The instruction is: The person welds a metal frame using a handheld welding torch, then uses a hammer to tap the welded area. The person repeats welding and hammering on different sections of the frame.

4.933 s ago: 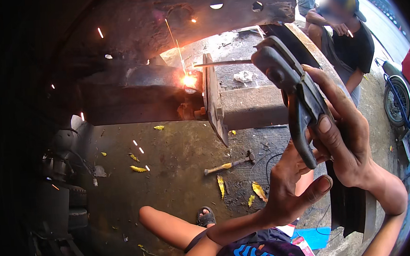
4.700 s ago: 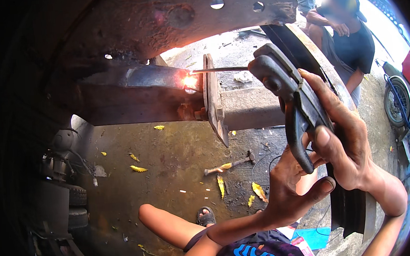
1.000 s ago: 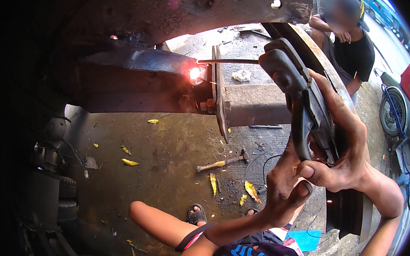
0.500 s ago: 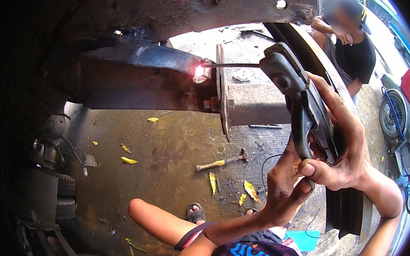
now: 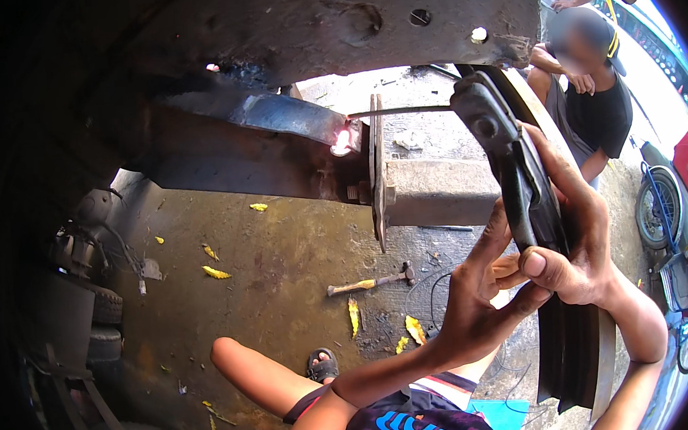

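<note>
My right hand is wrapped round a dark welding electrode holder, its thumb pressed on the lower end. My left hand steadies the holder from below, fingers curled against it beside the right thumb. From the jaws a thin welding electrode points left, over the upright metal plate. Its tip is at the end of a curved steel piece, just above a glowing red-white weld spot. That curved piece rests along a rusty steel beam.
A thick steel member crosses overhead. A hammer and yellow leaves lie on the concrete floor. A dark curved steel rail stands beyond my right hand. A person crouches at the far right, near a motorcycle wheel.
The glow at the weld spot is smaller and dimmer, and the electrode tip now sits slightly above it. Both hands and the holder have shifted a little right in the picture; the view has moved too.
</note>
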`<state>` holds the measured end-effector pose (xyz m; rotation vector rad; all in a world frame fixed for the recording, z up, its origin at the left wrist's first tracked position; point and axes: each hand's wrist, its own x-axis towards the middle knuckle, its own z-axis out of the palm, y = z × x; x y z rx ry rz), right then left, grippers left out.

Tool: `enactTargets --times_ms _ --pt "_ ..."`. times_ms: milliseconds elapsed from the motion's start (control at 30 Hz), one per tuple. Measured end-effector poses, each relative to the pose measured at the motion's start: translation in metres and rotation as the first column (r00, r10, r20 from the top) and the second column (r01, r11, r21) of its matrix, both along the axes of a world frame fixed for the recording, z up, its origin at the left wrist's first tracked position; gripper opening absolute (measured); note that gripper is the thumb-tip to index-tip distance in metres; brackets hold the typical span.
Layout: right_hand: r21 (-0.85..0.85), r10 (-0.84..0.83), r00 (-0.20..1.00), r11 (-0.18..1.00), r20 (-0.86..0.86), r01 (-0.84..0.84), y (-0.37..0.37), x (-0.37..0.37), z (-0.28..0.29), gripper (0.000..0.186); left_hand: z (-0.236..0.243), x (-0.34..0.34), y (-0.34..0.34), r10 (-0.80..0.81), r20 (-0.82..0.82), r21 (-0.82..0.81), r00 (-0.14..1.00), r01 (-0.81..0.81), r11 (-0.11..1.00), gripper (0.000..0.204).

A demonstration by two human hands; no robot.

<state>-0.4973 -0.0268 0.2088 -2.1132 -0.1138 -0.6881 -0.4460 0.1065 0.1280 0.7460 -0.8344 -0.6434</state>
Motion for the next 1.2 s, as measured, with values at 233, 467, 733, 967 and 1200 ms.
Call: enactTargets --times_ms 233,467,733,967,1200 --pt "0.148 0.001 0.972 0.988 -0.235 0.034 0.001 -0.001 0.003 0.110 -0.010 -0.003 -0.008 0.063 -0.051 -0.042 0.997 -0.066 0.997 0.085" --pt "0.172 0.009 0.973 0.985 -0.233 0.032 0.001 0.003 0.004 0.114 -0.001 0.006 -0.003 0.125 0.130 0.009 0.984 -0.128 0.992 0.084" --pt "0.197 -0.013 0.968 0.978 -0.252 0.064 0.006 0.005 0.005 0.115 -0.004 0.003 -0.002 0.101 0.010 0.008 0.995 -0.101 0.995 0.083" --pt "0.204 -0.016 0.955 0.976 -0.295 0.080 0.008 0.003 0.008 0.116 -0.007 -0.001 -0.002 0.078 -0.073 -0.034 0.994 -0.081 0.996 0.077" --pt "0.194 -0.013 0.955 0.978 -0.298 0.074 0.007 0.002 0.006 0.114 -0.006 -0.002 -0.002 0.063 -0.105 -0.061 0.992 -0.070 0.996 0.076"
